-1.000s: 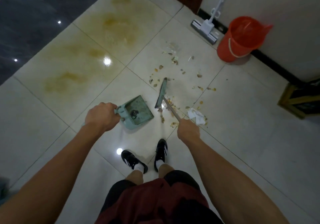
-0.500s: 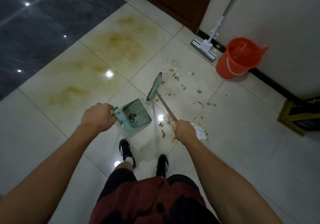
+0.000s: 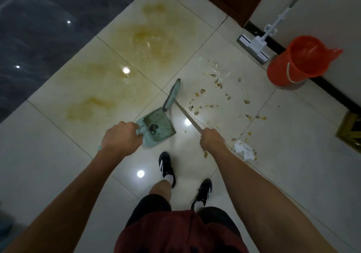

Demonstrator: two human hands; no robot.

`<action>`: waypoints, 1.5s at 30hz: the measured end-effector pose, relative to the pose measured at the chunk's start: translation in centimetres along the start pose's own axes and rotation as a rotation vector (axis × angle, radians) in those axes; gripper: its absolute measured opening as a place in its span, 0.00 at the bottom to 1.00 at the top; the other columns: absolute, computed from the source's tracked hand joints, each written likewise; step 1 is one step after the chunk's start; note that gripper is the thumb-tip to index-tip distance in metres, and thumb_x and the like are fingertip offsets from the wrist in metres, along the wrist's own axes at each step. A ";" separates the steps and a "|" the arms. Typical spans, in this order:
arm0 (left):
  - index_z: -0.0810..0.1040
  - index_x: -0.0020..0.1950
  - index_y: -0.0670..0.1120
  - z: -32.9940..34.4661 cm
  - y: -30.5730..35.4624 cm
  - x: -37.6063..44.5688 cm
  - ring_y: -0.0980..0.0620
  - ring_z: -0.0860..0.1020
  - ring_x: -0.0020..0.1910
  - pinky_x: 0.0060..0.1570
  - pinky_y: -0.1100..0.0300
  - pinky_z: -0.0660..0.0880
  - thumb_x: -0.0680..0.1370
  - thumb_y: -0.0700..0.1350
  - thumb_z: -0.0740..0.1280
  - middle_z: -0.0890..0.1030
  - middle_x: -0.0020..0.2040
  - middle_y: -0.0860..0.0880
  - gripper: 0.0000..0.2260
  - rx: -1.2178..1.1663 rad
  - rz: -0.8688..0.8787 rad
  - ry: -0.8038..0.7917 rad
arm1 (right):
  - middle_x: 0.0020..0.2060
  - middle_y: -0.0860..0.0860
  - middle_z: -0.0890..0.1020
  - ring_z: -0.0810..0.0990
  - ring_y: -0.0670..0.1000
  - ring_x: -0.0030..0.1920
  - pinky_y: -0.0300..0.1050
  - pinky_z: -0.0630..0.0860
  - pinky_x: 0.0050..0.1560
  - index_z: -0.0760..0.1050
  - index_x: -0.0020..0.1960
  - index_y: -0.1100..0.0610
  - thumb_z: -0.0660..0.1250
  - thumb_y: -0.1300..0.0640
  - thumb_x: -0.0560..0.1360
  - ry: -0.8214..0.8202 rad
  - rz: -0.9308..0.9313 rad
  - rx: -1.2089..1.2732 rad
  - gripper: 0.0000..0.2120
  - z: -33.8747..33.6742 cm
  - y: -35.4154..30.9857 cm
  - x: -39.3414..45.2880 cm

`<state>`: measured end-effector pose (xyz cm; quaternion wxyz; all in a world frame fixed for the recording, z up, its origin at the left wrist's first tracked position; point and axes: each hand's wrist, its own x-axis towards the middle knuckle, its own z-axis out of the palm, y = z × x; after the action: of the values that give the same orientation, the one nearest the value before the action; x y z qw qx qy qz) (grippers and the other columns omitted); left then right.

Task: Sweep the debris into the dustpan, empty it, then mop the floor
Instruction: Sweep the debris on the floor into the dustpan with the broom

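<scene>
1. Left hand [image 3: 121, 137] closed around the handle of the dustpan [image 3: 157, 124], which sits on the floor [image 3: 58, 155] in front of the feet; a dark clump already inside. Risk: tipping the pan during the next pull and spilling this clump back out.

2. Right hand [image 3: 212, 140] gripping the thin stick of the broom [image 3: 172, 95], with the broom head just at the far corner of the pan, on the side away from most of the debris [image 3: 214, 96]. Risk: dragging from here and catching almost nothing, since the crumbs lie to the right, well apart from the pan mouth.

3. Crumpled paper [image 3: 244, 150] lying near the right hand, beside the arm. Risk: missing it, or stepping on it with the right shoe [image 3: 203, 192].

4. Yellow stains [image 3: 148, 37] spread over the tiles beyond the pan, apparently wet or sticky. Risk: pushing the bristles through them and smearing dirt over dry crumbs.

5. Mop [image 3: 254, 47] leaning at the wall beside the orange bucket [image 3: 298, 61]. Risk: flicking crumbs toward them with a fast stroke, possibly under the mop head.
</scene>
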<state>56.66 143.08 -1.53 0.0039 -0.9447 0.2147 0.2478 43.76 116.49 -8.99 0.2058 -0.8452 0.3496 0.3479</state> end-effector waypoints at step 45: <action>0.82 0.55 0.52 6.8 13.6 -18.5 0.46 0.75 0.36 0.36 0.57 0.73 0.76 0.51 0.63 0.80 0.42 0.47 0.12 0.173 -0.060 0.057 | 0.56 0.56 0.80 0.82 0.56 0.53 0.46 0.75 0.45 0.74 0.65 0.60 0.61 0.62 0.80 0.091 -0.143 -0.053 0.14 7.9 18.3 -14.3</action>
<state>33.41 138.96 2.52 0.0870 -0.9535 0.2068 0.2012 19.46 115.33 -5.75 0.1916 -0.8881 0.2880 0.3026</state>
